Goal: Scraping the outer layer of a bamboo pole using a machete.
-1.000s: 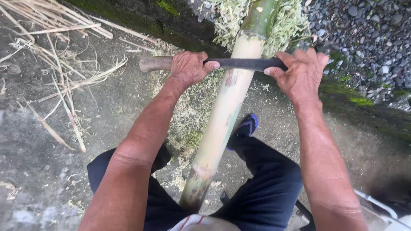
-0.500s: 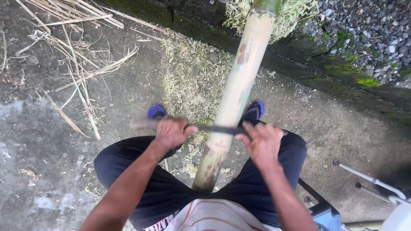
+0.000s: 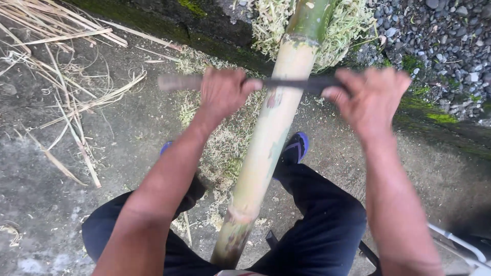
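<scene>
Two hands, left hand [image 3: 222,92] and right hand [image 3: 371,99], each clamped on one blade [image 3: 286,83] laid across one bamboo pole [image 3: 271,133].

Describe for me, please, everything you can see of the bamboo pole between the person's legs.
The bamboo pole is a thick, pale yellow-green stem with ringed nodes, its skin scraped off up to a node near the top, where it stays green. It slants from between the knees toward the mossy curb, with curly shavings heaped round its far end. A dark blade lies across it, gripped by the left hand and the right hand.
</scene>
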